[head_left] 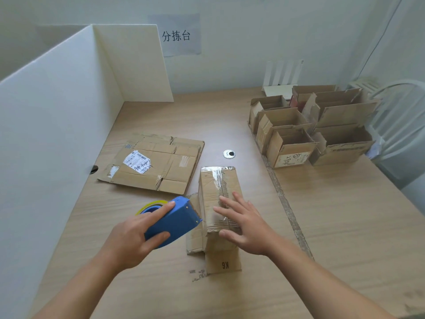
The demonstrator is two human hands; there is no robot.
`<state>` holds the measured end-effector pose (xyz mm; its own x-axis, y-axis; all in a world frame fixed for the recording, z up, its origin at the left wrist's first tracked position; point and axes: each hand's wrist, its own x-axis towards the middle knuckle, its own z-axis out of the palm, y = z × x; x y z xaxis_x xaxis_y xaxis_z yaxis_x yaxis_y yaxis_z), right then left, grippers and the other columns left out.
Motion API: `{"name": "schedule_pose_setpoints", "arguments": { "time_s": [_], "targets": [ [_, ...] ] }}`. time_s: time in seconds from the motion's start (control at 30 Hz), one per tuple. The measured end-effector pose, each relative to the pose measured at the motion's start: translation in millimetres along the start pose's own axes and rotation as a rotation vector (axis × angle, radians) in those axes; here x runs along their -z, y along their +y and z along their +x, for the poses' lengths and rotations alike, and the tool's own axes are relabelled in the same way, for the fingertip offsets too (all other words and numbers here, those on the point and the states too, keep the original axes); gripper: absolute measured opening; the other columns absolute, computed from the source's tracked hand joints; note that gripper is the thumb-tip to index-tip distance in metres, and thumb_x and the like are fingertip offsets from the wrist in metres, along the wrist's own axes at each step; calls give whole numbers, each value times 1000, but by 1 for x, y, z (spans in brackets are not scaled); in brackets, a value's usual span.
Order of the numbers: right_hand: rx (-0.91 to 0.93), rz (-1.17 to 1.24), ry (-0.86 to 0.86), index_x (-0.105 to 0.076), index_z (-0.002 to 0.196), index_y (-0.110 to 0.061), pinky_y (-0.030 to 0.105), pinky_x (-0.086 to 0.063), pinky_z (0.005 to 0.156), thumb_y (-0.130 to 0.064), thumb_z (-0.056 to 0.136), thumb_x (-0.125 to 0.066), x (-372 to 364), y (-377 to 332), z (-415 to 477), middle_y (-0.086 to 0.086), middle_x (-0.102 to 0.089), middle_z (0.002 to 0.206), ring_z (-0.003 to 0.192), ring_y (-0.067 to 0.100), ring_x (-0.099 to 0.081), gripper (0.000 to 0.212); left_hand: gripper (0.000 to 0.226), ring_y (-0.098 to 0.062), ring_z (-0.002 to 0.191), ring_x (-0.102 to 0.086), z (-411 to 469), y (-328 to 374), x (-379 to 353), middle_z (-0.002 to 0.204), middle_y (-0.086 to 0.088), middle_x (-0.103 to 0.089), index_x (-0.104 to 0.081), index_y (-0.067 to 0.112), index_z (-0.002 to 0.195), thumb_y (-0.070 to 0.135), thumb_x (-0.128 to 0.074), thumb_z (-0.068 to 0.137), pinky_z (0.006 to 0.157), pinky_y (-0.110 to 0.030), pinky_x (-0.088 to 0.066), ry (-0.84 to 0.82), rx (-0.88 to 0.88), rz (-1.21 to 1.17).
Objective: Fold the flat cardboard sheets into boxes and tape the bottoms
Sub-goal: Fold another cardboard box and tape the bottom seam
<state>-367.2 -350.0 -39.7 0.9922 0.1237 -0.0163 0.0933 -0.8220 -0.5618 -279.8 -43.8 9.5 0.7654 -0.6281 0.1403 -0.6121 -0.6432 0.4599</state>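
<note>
With box upside down, bottom seam taped: taping step closing. Left hand grips tape dispenser; right hand spread flat, pressing tape. Next likely: smooth tape, flip box.

Wall sign "分拣台"; box flap "K6"
</note>
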Motion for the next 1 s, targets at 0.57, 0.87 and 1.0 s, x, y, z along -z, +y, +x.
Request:
{"name": "schedule_pose_setpoints", "arguments": {
  "time_s": [0.57,0.87,1.0],
  "targets": [
    [122,276,204,-58,134,-32,10,-9,113,-33,93,-66,20,-29,11,-10,-48,146,149,4,-13,42,51,-17,69,-54,9,7,7,86,7,-61,-40,34,145,43,-51,96,64,-30,-48,120,-517,352],
    [83,403,253,-71,102,-24,36,-29,116,-24,99,-57,20,-35,12,-14,-55,133,145,7,-27,15,52,-16,72,-55,10,15,10,88,5,-62,-39,34,146,43,-52,96,68,-29,-46,106,-552,335],
    [76,438,192,-69,96,-28,32,-25,117,-32,98,-56,25,-36,11,-16,-52,134,146,5,-24,13,55,-16,72,-56,11,18,12,88,5,-64,-37,35,147,42,-54,95,66,-31,-50,100,-551,306]
  ]
}}
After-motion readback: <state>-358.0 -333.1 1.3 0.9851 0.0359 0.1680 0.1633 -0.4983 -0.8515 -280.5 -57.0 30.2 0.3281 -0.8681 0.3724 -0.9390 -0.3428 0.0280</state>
